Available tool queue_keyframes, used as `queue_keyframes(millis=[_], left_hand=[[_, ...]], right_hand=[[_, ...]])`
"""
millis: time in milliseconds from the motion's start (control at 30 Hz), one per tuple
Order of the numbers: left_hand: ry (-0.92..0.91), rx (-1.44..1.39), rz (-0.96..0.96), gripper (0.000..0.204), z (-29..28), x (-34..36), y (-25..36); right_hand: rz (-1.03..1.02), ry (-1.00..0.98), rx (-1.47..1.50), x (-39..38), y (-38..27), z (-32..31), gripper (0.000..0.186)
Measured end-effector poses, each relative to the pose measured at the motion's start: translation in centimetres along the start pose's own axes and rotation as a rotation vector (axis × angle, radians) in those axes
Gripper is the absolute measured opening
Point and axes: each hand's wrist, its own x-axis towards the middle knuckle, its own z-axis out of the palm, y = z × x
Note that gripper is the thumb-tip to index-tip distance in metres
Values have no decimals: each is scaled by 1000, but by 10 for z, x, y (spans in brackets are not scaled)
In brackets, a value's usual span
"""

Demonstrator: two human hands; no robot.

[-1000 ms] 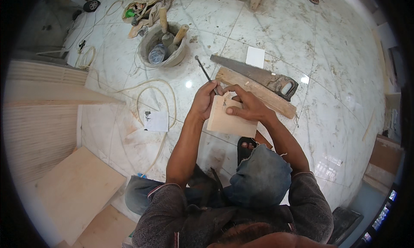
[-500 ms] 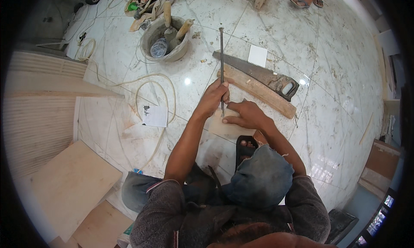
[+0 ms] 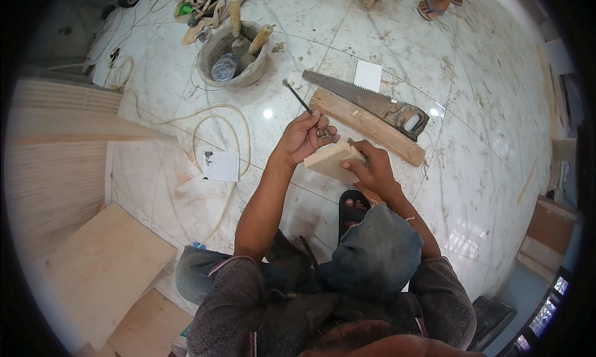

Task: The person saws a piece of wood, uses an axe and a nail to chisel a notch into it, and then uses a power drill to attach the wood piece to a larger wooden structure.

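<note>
My left hand [image 3: 304,137] is closed on a long thin dark metal rod [image 3: 299,99], held slanting up and left, with its lower end among my fingers just above the board's top edge. My right hand [image 3: 371,168] grips a pale wooden board [image 3: 326,161], thumb on its face, fingers at the top edge near a small dark bit I cannot make out. Beyond my hands, a rough timber plank [image 3: 366,124] and a handsaw [image 3: 353,88] lie on the tiled floor, with a white square piece [image 3: 368,73] beside the blade.
A bucket [image 3: 208,58] with wooden-handled tools stands ahead-left, near piled cloth [image 3: 216,9]. Pale cables [image 3: 247,143] loop by a paper [image 3: 221,171]. Wooden panels [image 3: 105,258] lie at my left, boards [image 3: 540,233] at my right. Another person's sandalled foot [image 3: 431,8] is at the top right.
The rod, upright half a second ago, now leans left again. The board has turned and tilted in my right hand, and my left fingers have lifted from it. The other person's feet have come further into view.
</note>
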Motion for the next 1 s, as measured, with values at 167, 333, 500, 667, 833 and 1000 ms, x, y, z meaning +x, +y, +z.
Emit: queue_keyframes(millis=[167,333,500,667,833,1000], left_hand=[[349,-176,169,7,-54,29,-14],[247,89,213,18,-38,9,-11],[259,563,322,28,-3,4,-26],[306,417,346,24,-36,26,-41],[297,410,366,20,-55,38,-40],[234,472,525,17,-46,62,-43]], right_hand=[[239,183,831,8,-18,3,41],[232,234,543,18,16,1,40],[289,296,472,27,32,0,42],[378,320,447,46,100,12,44],[441,361,354,58,166,23,38],[258,278,-115,84,179,13,36]])
